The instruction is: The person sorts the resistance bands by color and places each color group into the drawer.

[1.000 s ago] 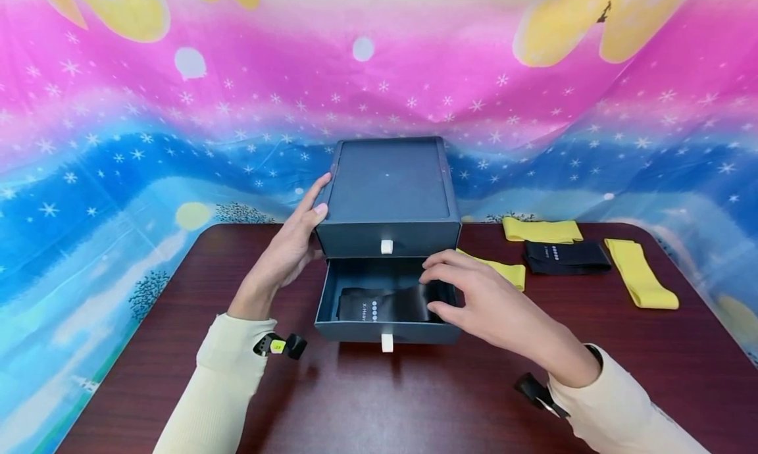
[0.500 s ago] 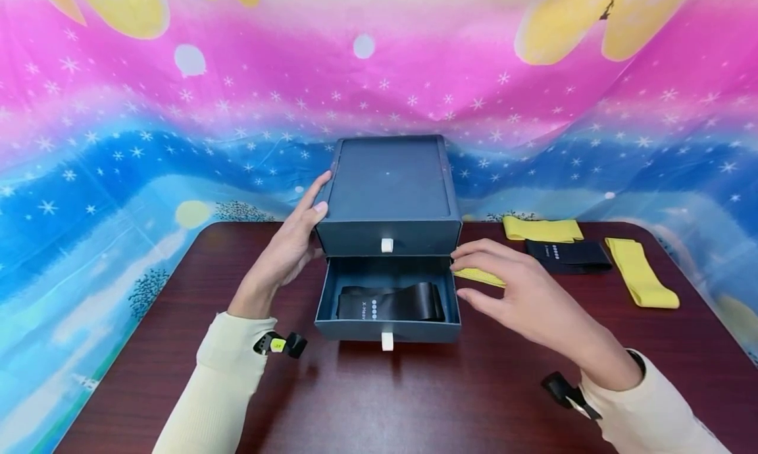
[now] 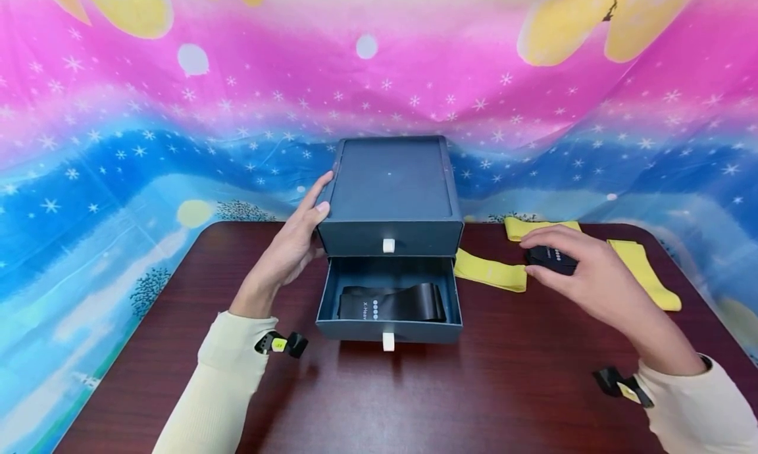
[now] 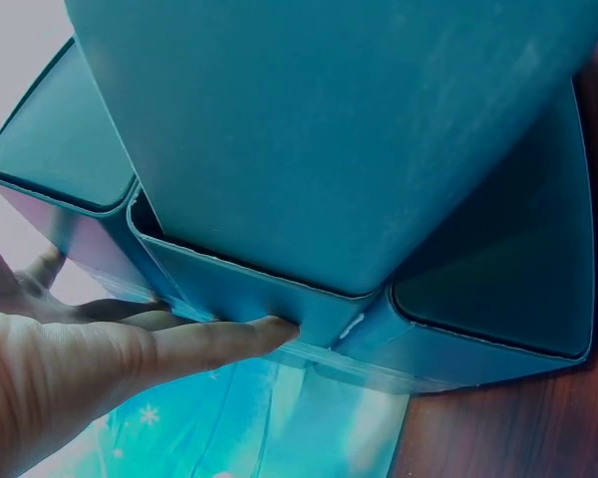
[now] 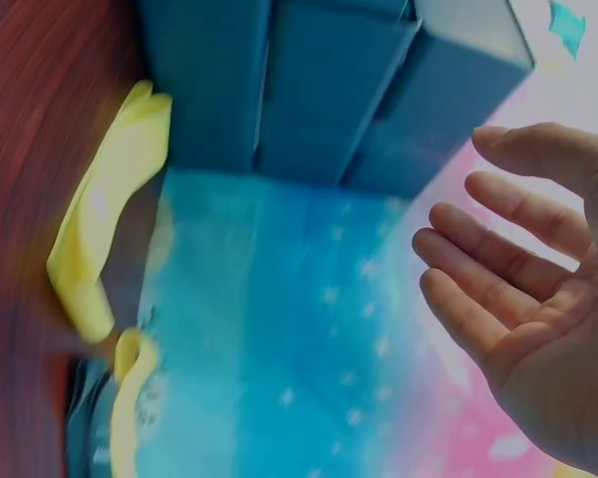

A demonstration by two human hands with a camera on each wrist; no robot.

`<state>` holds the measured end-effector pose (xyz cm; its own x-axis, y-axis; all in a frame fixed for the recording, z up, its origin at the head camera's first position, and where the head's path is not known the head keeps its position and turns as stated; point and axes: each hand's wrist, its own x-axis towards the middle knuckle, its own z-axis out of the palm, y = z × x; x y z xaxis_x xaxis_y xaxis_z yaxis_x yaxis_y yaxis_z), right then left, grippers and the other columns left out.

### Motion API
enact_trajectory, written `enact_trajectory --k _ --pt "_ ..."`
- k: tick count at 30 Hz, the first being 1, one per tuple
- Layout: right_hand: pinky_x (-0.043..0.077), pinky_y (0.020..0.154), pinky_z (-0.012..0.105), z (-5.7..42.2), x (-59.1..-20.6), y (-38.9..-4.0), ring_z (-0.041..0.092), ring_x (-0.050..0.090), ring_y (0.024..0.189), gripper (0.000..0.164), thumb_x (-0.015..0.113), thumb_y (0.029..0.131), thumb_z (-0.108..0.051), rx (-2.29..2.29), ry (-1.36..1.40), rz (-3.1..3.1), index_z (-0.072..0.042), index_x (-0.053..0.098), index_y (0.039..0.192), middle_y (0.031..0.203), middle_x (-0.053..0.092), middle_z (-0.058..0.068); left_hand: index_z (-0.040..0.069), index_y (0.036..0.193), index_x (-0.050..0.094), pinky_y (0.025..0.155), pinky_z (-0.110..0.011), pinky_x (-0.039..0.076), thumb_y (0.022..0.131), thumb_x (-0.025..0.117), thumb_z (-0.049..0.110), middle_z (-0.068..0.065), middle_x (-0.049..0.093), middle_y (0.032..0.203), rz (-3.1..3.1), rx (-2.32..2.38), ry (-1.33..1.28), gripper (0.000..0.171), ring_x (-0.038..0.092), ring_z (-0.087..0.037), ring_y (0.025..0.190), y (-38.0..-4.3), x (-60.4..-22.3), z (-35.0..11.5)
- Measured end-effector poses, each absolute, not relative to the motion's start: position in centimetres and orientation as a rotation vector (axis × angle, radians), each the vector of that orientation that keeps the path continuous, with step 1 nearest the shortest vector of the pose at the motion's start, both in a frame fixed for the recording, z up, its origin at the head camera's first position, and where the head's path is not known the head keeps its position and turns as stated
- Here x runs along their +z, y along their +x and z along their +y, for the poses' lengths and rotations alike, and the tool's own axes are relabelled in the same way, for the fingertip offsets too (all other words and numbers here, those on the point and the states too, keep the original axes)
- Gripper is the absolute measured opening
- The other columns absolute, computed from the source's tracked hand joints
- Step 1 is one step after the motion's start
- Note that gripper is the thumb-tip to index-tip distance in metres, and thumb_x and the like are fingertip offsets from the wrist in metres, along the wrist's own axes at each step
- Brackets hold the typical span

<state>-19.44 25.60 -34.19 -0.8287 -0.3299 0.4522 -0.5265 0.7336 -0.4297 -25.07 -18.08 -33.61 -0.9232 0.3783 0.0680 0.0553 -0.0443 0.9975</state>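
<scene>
A dark grey drawer box (image 3: 387, 177) stands on the table, its middle drawer (image 3: 388, 332) pulled out. Inside that drawer lies a folded black fabric band (image 3: 391, 302) with white print. My left hand (image 3: 287, 247) rests against the box's left side, thumb and fingers fairly straight; the left wrist view shows the thumb (image 4: 214, 347) along the casing. Over a second black band (image 3: 551, 260) on the right hovers my right hand (image 3: 604, 283), hiding part of it. In the right wrist view this hand (image 5: 548, 289) holds nothing, its fingers loosely bent and apart from the band.
One yellow band (image 3: 491, 271) lies right beside the drawer. Another yellow band (image 3: 533, 227) is behind the right hand, and a third yellow band (image 3: 648, 273) lies at the far right. A patterned cloth (image 3: 385, 59) hangs behind the table (image 3: 379, 401).
My right hand has moved away from the drawer, rightward past the nearest yellow band, to above the black band on the table. My left hand has stayed on the box.
</scene>
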Motion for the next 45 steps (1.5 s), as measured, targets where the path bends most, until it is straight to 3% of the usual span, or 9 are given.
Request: enact_trajectory --k 4,7,10,11,16,21,27,39,45 --pt "0.038 0.095 0.007 28.1 -35.1 -20.4 0.016 0.061 0.12 0.037 0.084 0.087 -0.008 0.767 0.567 -2.672 -0.018 0.074 0.121 0.127 0.07 0.008 0.053 0.164 0.016 0.1 -0.06 0.049 0.112 0.038 0.043 -0.011 0.025 0.166 2.002 2.069 0.467 0.057 0.05 -0.04 0.135 -25.0 -33.7 -18.1" --pt "0.05 0.104 0.036 30.0 -35.9 -21.3 0.04 0.063 0.124 0.035 0.081 0.093 -0.015 0.782 0.48 -2.776 -0.015 0.071 0.127 0.131 0.068 0.013 0.054 0.163 0.016 0.101 -0.061 0.048 0.112 0.039 0.044 -0.01 0.025 0.167 2.004 2.068 0.469 0.057 0.05 -0.04 0.134 -25.0 -33.7 -18.1" --pt "0.043 0.099 0.066 32.1 -37.0 -22.4 0.054 0.056 0.129 0.039 0.078 0.096 -0.02 0.822 0.398 -2.862 -0.01 0.067 0.132 0.138 0.063 0.021 0.055 0.162 0.017 0.103 -0.063 0.047 0.112 0.04 0.044 -0.01 0.026 0.166 1.998 2.074 0.467 0.057 0.051 -0.039 0.134 -24.9 -33.6 -18.1" --pt "0.042 0.099 0.069 32.9 -37.3 -22.8 0.057 0.053 0.131 0.041 0.077 0.097 -0.022 0.832 0.371 -2.888 -0.009 0.065 0.134 0.141 0.06 0.024 0.055 0.162 0.017 0.103 -0.064 0.047 0.111 0.04 0.044 -0.01 0.026 0.166 1.998 2.074 0.467 0.057 0.051 -0.04 0.134 -24.9 -33.6 -18.1" --pt "0.039 0.101 0.075 36.3 -39.1 -24.8 0.065 0.044 0.134 0.052 0.074 0.1 -0.025 0.846 0.268 -3.001 -0.001 0.057 0.143 0.151 0.047 0.035 0.054 0.163 0.017 0.105 -0.068 0.044 0.112 0.04 0.044 -0.009 0.024 0.167 2.0 2.071 0.47 0.057 0.048 -0.041 0.137 -24.9 -33.7 -18.2" --pt "0.036 0.101 0.077 39.0 -40.5 -26.2 0.068 0.039 0.134 0.059 0.073 0.1 -0.028 0.82 0.215 -3.054 0.004 0.052 0.145 0.15 0.042 0.04 0.054 0.163 0.016 0.106 -0.07 0.042 0.111 0.039 0.045 -0.009 0.022 0.168 2.012 2.064 0.475 0.057 0.047 -0.041 0.138 -25.0 -33.7 -18.2" --pt "0.033 0.102 0.079 41.1 -41.6 -27.5 0.069 0.034 0.137 0.065 0.073 0.1 -0.029 0.853 0.23 -3.105 0.004 0.047 0.15 0.154 0.036 0.042 0.056 0.162 0.018 0.105 -0.067 0.045 0.111 0.039 0.044 -0.008 0.025 0.167 2.004 2.071 0.462 0.056 0.049 -0.04 0.136 -24.9 -33.7 -18.1" --pt "0.03 0.103 0.08 43.2 -42.2 -28.9 0.07 0.023 0.14 0.075 0.07 0.094 -0.003 0.924 0.254 -3.26 0.008 0.033 0.157 0.157 0.022 0.048 0.054 0.162 0.018 0.102 -0.062 0.048 0.111 0.04 0.043 -0.012 0.03 0.162 1.997 2.079 0.455 0.057 0.054 -0.036 0.129 -25.0 -33.6 -18.0" --pt "0.028 0.103 0.081 43.5 -42.7 -29.2 0.07 0.022 0.139 0.073 0.066 0.093 0.003 0.892 0.221 -3.264 0.007 0.032 0.157 0.155 0.024 0.048 0.055 0.162 0.019 0.103 -0.063 0.048 0.111 0.04 0.043 -0.011 0.03 0.162 1.985 2.087 0.449 0.056 0.054 -0.035 0.13 -24.9 -33.6 -18.0"
